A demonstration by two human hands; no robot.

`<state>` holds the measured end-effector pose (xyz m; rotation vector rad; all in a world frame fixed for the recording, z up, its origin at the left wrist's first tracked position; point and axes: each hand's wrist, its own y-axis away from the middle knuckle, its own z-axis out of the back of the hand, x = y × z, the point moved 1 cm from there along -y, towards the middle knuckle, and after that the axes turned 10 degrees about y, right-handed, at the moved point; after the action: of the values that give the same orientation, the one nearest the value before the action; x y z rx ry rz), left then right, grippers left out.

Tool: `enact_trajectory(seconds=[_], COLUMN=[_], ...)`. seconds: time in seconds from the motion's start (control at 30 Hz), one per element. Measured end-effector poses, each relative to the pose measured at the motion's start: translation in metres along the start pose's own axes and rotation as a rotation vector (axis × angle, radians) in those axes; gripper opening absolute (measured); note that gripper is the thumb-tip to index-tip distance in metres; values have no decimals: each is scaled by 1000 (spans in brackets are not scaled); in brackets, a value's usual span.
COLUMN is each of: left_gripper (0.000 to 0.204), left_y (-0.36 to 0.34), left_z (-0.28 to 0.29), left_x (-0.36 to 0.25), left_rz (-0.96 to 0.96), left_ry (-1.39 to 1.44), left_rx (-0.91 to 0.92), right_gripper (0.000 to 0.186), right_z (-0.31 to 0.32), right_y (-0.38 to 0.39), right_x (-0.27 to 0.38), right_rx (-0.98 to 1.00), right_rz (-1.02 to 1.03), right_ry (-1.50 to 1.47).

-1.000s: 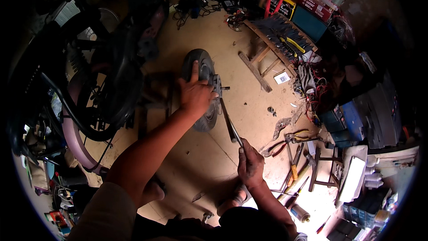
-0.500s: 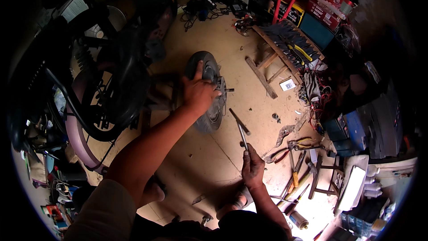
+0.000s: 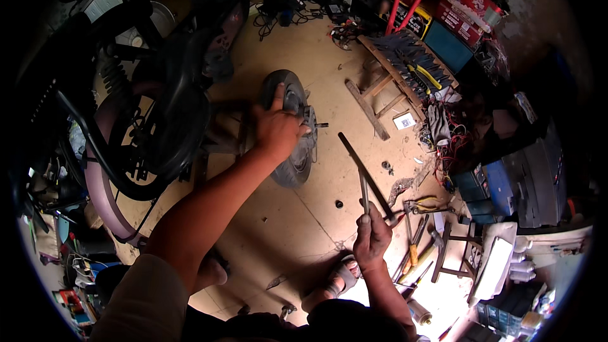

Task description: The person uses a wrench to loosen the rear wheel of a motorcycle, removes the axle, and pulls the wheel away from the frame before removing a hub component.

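A small wheel (image 3: 292,168) with a dark tyre stands upright on the floor, its axle end poking out to the right. My left hand (image 3: 277,132) grips it from above, index finger stretched along the tyre and the other fingers over the hub side. My right hand (image 3: 372,237) is closed round the shaft of a T-handle wrench (image 3: 363,183), held up in the air right of the wheel. The wrench's long crossbar slants from upper left to lower right. A small dark round part (image 3: 339,204) lies on the floor left of the wrench.
A dark scooter or motorbike body (image 3: 171,107) fills the left side. Pliers (image 3: 423,202), a hammer (image 3: 436,237) and several hand tools lie at right. Beyond are a wooden rack (image 3: 386,82) of tools, tangled wires (image 3: 443,145), red boxes (image 3: 465,9) and a spray can (image 3: 419,311).
My right hand has moved a little right and down with the wrench, whose crossbar now appears longer and nearer. My left hand stays on the wheel, which has shifted slightly left.
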<state>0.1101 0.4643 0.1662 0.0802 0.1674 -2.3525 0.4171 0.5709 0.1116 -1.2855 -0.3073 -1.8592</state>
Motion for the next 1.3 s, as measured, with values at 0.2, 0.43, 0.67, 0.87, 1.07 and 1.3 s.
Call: enact_trajectory(seconds=[0.2,0.43,0.67,0.87,1.07,1.3], left_gripper=[36,32,28,28,30,31], left_y=[-9,-3,-14,-12,1,18], left_z=[-6,-4,-9,-9,-14,-7], left_x=[-6,0,-10,-1,1,5], left_rz=[-68,-49,-36,-41,-92,-128], left_ry=[-18,21,-39,-7,43,126], left_rx=[-54,-47,18,-56,-128,-213], right_gripper=[30,33,23,28,24,23], right_z=[-49,-5,-41,-6,-33,-3], right_y=[10,11,-8,-8,-7,22], right_x=[-110,-3,-27,7,-45,-132], right_rx=[152,43,24,-87,-24,-51], right_rz=[-4,-55,63,239,-125,-133], right_ry=[307,-44,177,-3,127,648])
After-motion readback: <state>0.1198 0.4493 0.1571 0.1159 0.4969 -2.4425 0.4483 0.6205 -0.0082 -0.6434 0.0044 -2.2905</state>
